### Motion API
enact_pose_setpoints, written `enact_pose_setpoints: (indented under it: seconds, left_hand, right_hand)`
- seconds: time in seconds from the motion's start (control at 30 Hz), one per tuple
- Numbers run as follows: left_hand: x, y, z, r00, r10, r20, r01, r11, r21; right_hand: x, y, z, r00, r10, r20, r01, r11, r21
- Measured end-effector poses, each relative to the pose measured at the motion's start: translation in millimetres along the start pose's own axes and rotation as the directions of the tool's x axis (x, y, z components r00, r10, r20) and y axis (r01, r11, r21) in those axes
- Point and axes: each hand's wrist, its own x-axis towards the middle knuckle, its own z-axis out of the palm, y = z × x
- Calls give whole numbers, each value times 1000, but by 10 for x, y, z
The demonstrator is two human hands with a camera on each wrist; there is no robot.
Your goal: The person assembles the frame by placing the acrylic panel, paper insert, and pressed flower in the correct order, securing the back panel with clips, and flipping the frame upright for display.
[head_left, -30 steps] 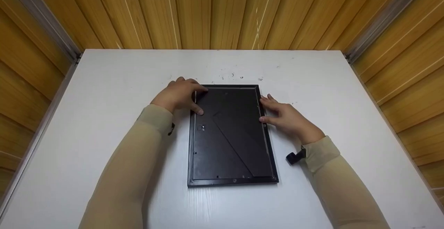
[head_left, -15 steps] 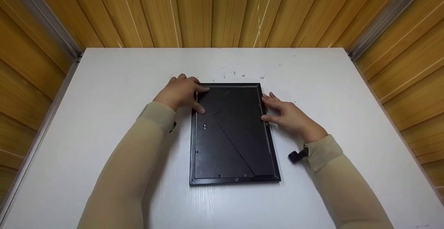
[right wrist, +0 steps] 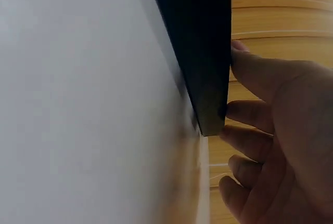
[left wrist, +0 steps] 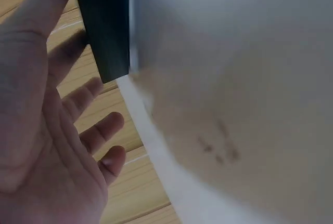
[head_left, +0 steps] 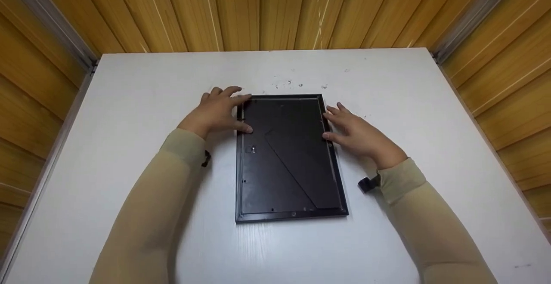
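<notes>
A black picture frame (head_left: 292, 159) lies back side up on the white table, its stand flap outlined by a slanting line. My left hand (head_left: 215, 111) is at its far left corner, thumb on the left border and index finger by the top edge. The other fingers spread beyond the frame, as the left wrist view also shows beside the frame's dark side (left wrist: 106, 31). My right hand (head_left: 359, 135) touches the right border with thumb and fingertips. In the right wrist view, the fingers of the right hand (right wrist: 276, 146) rest lightly along the frame's side (right wrist: 200, 52).
The white table (head_left: 142, 86) reaches back to a wall of wood-look panels (head_left: 275, 13), with similar panels at both sides. Small dark marks (head_left: 289, 82) dot the surface beyond the frame. A black device (head_left: 368, 184) is strapped at the right wrist.
My left hand's fingers have straightened and drawn slightly left, the index finger coming off the panel towards the corner. The right hand stays at the right border. The view has tilted slightly.
</notes>
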Motion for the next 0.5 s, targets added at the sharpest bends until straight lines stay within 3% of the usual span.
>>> enact_pose_setpoints:
  seconds: [0.2, 0.37, 0.5]
  left_hand:
    - [-282, -36, 109, 991, -119, -54, 108, 980, -168]
    - [-498, 23, 222, 970, -239, -48, 213, 926, -313]
    - [-568, 110, 309, 963, -269, -29, 234, 882, -409]
  right_hand:
    - [-191, -476, -31, 999, 5, -36, -6, 1000, -25]
    - [-420, -909, 113, 1000, 16, -22, -18, 996, -92]
    - [-527, -1133, 322, 995, 84, 48, -74, 981, -180]
